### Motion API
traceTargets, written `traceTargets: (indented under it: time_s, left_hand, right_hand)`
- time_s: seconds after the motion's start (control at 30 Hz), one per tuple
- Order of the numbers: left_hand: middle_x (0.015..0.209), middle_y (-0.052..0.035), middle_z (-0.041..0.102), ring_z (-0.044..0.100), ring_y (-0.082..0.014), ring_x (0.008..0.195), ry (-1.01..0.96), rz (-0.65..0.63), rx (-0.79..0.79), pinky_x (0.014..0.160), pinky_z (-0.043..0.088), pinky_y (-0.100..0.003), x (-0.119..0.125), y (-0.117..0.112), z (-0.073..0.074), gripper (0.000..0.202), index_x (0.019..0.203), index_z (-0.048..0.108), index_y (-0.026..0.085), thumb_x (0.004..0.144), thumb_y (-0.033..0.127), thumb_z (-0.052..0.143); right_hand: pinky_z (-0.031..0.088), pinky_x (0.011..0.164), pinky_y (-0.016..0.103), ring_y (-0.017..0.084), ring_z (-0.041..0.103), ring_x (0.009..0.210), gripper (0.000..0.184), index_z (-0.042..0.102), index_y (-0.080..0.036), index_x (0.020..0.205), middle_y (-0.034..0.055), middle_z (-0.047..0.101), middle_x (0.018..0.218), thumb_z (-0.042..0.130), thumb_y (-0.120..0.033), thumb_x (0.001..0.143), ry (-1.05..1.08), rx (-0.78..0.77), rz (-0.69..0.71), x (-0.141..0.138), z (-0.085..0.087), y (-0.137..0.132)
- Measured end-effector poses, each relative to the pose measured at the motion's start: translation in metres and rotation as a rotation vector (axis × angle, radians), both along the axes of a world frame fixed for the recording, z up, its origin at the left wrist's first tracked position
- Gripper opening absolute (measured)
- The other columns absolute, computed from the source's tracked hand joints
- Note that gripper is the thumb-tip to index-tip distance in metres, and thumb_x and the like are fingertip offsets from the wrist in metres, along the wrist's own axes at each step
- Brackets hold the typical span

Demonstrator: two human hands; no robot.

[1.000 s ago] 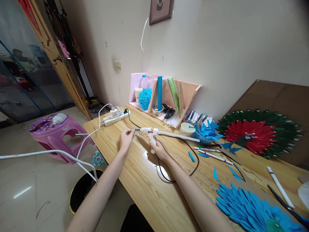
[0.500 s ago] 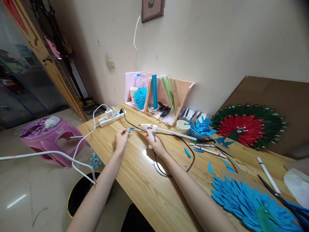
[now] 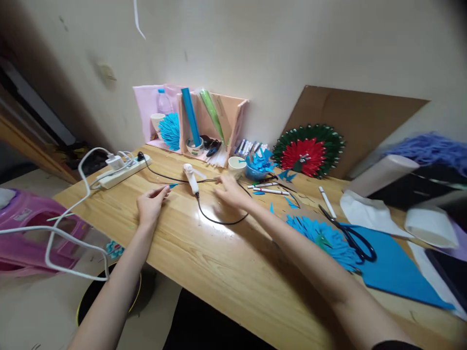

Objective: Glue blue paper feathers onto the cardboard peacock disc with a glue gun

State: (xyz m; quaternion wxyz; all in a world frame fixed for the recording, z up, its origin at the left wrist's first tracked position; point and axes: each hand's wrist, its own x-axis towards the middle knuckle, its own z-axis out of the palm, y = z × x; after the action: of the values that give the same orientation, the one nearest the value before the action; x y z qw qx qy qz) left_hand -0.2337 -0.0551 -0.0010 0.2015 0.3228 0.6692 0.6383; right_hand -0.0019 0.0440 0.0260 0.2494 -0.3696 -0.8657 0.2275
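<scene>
The left hand (image 3: 150, 205) has a narrow grip. Its fingertips pinch a tiny pointed blue paper bit (image 3: 173, 185) just above the shiny wooden worktop (image 3: 219, 272). Beside the bit lies the white plastic glue gun (image 3: 190, 178), flat on the wood, with a thin black cord (image 3: 215, 222) curling from it. The right hand (image 3: 229, 191) is blurry. Its grip is wide and holds nothing, with the fingers stretched flat just right of the gun. Farther right sit a round blue paper flower (image 3: 321, 237) with spiky petals and black scissors (image 3: 350, 236).
</scene>
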Motion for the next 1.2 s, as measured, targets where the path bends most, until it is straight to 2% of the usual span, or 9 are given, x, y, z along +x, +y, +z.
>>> traceTargets:
  time_s: [0.13,0.23,0.37,0.57,0.73,0.87,1.0,1.13,1.2]
  left_hand:
    - [0.079,-0.0074,0.071,0.065,-0.0204,0.075,0.195,-0.049,-0.068,0.071,0.053,-0.03,0.033,-0.02,0.01,0.034,0.087,0.071,0.016,0.063,0.039,0.069]
    - [0.083,-0.0055,0.072,0.066,-0.0215,0.08,0.248,-0.132,-0.037,0.081,0.051,-0.034,0.07,-0.029,0.02,0.027,0.086,0.072,0.019,0.065,0.037,0.069]
    - [0.082,-0.0053,0.072,0.066,-0.0218,0.08,0.151,-0.379,-0.022,0.078,0.053,-0.032,0.126,-0.017,0.036,0.025,0.081,0.072,0.019,0.062,0.035,0.072]
    - [0.079,-0.0079,0.072,0.066,-0.0233,0.078,0.077,-0.641,-0.099,0.075,0.052,-0.032,0.19,0.017,0.052,0.027,0.076,0.073,0.015,0.057,0.034,0.076]
    - [0.073,-0.009,0.071,0.066,-0.0226,0.073,0.003,-0.791,-0.171,0.069,0.051,-0.03,0.214,0.036,0.043,0.031,0.074,0.072,0.013,0.053,0.035,0.077]
    - [0.071,-0.0085,0.07,0.064,-0.0193,0.068,-0.09,-0.866,-0.136,0.068,0.051,-0.03,0.222,0.04,0.038,0.036,0.077,0.072,0.012,0.054,0.04,0.077]
    - [0.08,-0.0089,0.07,0.062,-0.0179,0.07,-0.12,-0.866,-0.029,0.071,0.05,-0.03,0.219,0.038,0.045,0.04,0.083,0.07,0.012,0.056,0.041,0.076]
    - [0.084,-0.009,0.07,0.062,-0.0189,0.072,-0.063,-0.956,-0.055,0.068,0.05,-0.029,0.211,0.039,0.045,0.041,0.087,0.07,0.014,0.057,0.042,0.074]
    - [0.082,-0.0088,0.07,0.061,-0.0182,0.069,0.004,-1.045,-0.119,0.063,0.049,-0.027,0.208,0.04,0.039,0.04,0.089,0.07,0.015,0.06,0.042,0.072]
  right_hand:
    - [0.041,0.069,0.028,0.018,0.056,0.079,0.018,0.055,-0.015,0.094,0.0069,0.063,0.086,0.046,-0.023,0.08,-0.088,-0.12,-0.295,0.135,0.01,0.016]
    - [0.041,0.063,0.026,0.017,0.057,0.071,0.018,0.059,-0.013,0.082,0.0066,0.065,0.076,0.043,-0.021,0.08,-0.256,-0.306,-0.349,0.222,0.011,0.022]
    - [0.041,0.067,0.026,0.019,0.058,0.078,0.015,0.062,-0.014,0.08,0.0073,0.067,0.083,0.052,-0.026,0.076,-0.357,-0.334,-0.326,0.276,0.01,0.018]
    - [0.041,0.058,0.024,0.015,0.056,0.065,0.024,0.059,-0.015,0.082,0.0024,0.064,0.07,0.063,-0.035,0.069,-0.288,-0.539,-0.132,0.277,0.01,0.016]
    - [0.04,0.057,0.024,0.012,0.053,0.059,0.032,0.058,-0.014,0.078,-0.001,0.06,0.064,0.07,-0.039,0.061,-0.115,-0.692,-0.018,0.274,0.016,0.017]
    - [0.038,0.054,0.022,0.01,0.052,0.057,0.031,0.061,-0.014,0.082,-0.0006,0.061,0.066,0.067,-0.04,0.065,0.032,-0.665,-0.027,0.273,0.032,0.013]
    - [0.039,0.054,0.021,0.01,0.054,0.058,0.028,0.063,-0.014,0.079,-0.0005,0.062,0.067,0.069,-0.036,0.063,0.107,-0.674,-0.032,0.262,0.041,0.006]
    - [0.042,0.054,0.022,0.011,0.057,0.059,0.029,0.064,-0.014,0.079,0.0003,0.065,0.067,0.072,-0.034,0.06,0.064,-0.79,0.04,0.238,0.027,-0.003]
    - [0.043,0.055,0.023,0.012,0.057,0.058,0.028,0.064,-0.014,0.081,0.0005,0.065,0.066,0.071,-0.034,0.062,0.058,-0.755,0.045,0.225,0.016,-0.01]
